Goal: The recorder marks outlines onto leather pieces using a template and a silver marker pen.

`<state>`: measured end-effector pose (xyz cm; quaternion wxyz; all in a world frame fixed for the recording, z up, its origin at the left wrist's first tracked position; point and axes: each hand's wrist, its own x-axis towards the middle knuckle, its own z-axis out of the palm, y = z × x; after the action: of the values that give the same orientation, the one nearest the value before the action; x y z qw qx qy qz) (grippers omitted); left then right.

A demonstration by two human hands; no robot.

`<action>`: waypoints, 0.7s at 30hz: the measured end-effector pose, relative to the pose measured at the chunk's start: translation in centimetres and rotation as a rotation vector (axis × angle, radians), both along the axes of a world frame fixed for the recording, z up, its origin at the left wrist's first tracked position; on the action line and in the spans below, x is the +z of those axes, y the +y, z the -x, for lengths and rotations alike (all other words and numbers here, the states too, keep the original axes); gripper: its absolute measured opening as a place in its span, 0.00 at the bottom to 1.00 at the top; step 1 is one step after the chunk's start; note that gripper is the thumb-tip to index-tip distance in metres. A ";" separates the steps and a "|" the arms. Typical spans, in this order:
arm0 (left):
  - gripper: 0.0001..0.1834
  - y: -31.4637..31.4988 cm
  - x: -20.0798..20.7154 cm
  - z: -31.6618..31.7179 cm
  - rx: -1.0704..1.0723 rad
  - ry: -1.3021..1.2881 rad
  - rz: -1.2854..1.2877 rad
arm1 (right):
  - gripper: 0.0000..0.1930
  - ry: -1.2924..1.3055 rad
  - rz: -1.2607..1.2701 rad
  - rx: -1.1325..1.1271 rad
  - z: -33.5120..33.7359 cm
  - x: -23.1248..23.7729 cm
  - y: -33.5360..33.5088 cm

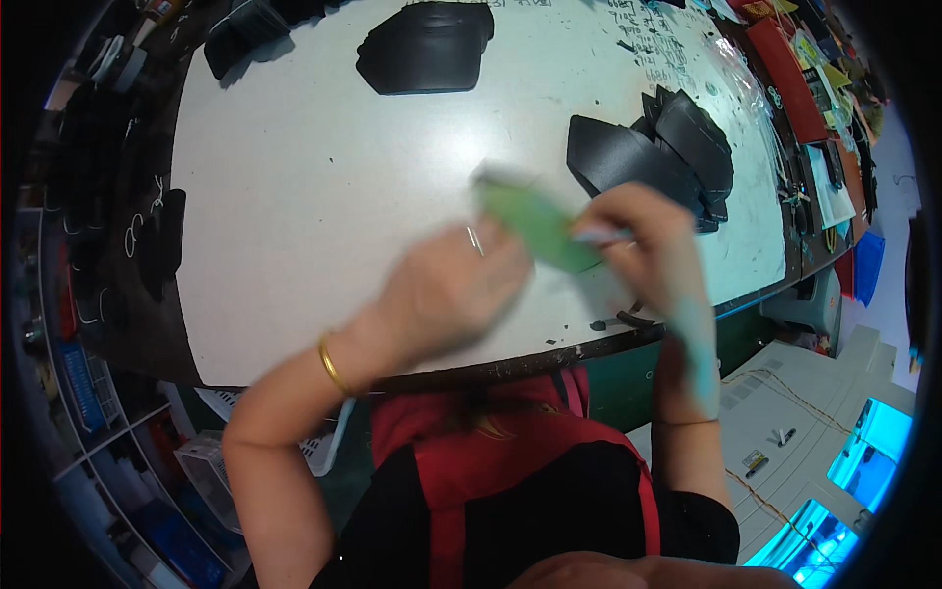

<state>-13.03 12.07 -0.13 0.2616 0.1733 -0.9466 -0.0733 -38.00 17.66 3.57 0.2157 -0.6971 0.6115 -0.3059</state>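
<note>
A flat green piece (535,224) with a dark far edge is held up over the white work board (294,226), smeared by motion. My left hand (451,285), with a gold bangle at its wrist, is closed on its left side. At the piece's right edge the fingers of my right hand (653,240) are pinched together. Something pale shows at those fingertips, too blurred to name. Just beyond my right hand lies a fanned pile of black leather-like pieces (628,157).
Another stack of black pieces (427,49) lies at the far middle, and more black pieces (250,37) at the far left. Dark scraps (599,325) are near the board's front edge. A red box (788,83) and clutter line the right side. Shelves stand at the lower left.
</note>
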 end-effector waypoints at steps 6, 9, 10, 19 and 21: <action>0.19 -10.5 -0.6 0.1 0.412 -0.131 0.129 | 0.07 0.114 0.135 -0.479 5.1 0.5 -0.1; 0.15 -3.2 0.0 -0.9 0.190 -0.195 -0.101 | 0.07 -0.120 0.092 -0.476 1.8 1.9 1.9; 0.13 -0.4 0.4 -1.6 0.102 -0.212 -0.110 | 0.07 -0.195 0.085 -0.365 0.8 1.3 1.9; 0.17 6.3 -1.4 -3.4 0.332 0.122 -0.130 | 0.08 -0.093 -0.184 0.111 -4.0 -2.4 -0.1; 0.17 6.6 -1.9 -3.4 0.345 0.138 -0.160 | 0.08 -0.040 -0.157 0.110 -4.6 -2.9 0.1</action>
<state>-9.62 18.63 -2.04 0.3200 0.3479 -0.8738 -0.1143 -33.42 17.80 0.65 0.2983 -0.7044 0.5899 -0.2586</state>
